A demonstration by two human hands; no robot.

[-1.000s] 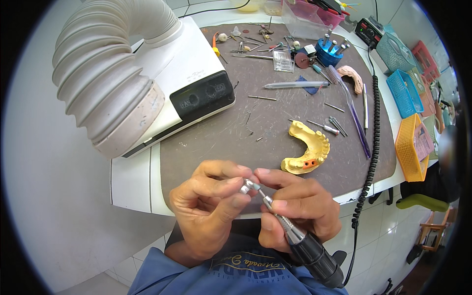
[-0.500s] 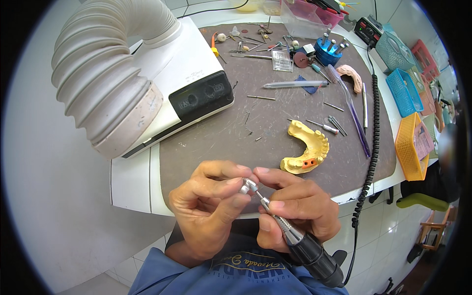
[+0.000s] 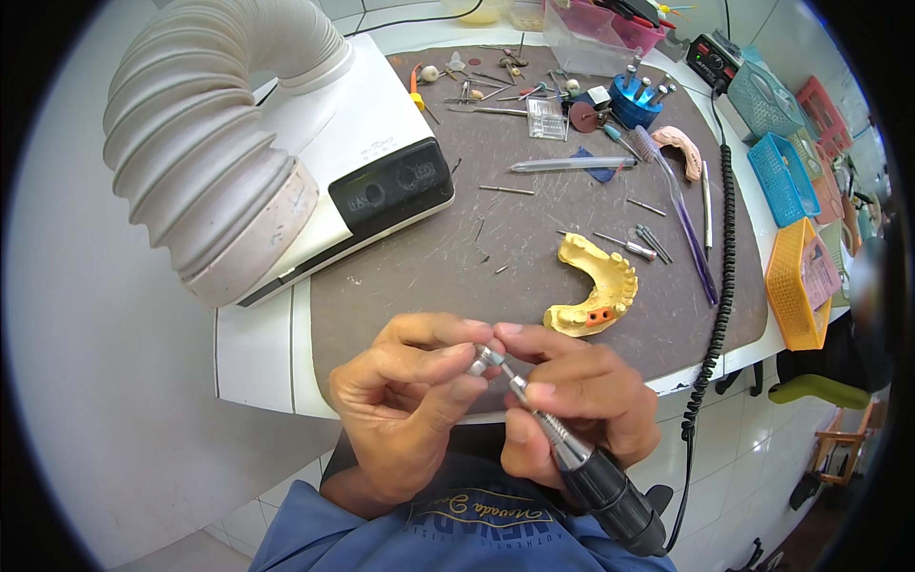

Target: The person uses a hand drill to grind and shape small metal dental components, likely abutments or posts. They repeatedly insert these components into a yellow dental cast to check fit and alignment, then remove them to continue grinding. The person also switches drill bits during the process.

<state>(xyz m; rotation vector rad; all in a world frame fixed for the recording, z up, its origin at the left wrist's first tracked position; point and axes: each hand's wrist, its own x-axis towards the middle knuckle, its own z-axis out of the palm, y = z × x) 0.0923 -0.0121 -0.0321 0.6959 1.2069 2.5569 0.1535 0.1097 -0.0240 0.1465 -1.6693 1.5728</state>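
Between its thumb and fingers my left hand (image 3: 410, 400) pinches a small silvery metal dental piece (image 3: 479, 364), perhaps a crown or bridge; the fingertips hide part of it. My right hand (image 3: 586, 405) grips a black and silver rotary handpiece (image 3: 562, 443) like a pen. The handpiece's grey-blue tip (image 3: 498, 359) meets or nearly meets the metal piece. Fingertips of both hands touch or almost touch above it. Just beyond my right hand lies a yellow dental model (image 3: 581, 262) of a jaw, with an orange-red section (image 3: 599, 316) holding two dark holes.
At the left stands a white extraction unit (image 3: 372, 133) with a ribbed hose (image 3: 191, 143). Burs, a purple toothbrush (image 3: 681, 219), a clear pen-like stick (image 3: 572, 164), a pink model (image 3: 679, 148) and a blue bur stand (image 3: 637, 100) lie farther back. A coiled cord (image 3: 724, 276) runs down the right.
The metal piece and handpiece tip have shifted very slightly between my fingers, and my right index finger has moved a little. Everything on the table stays in place.
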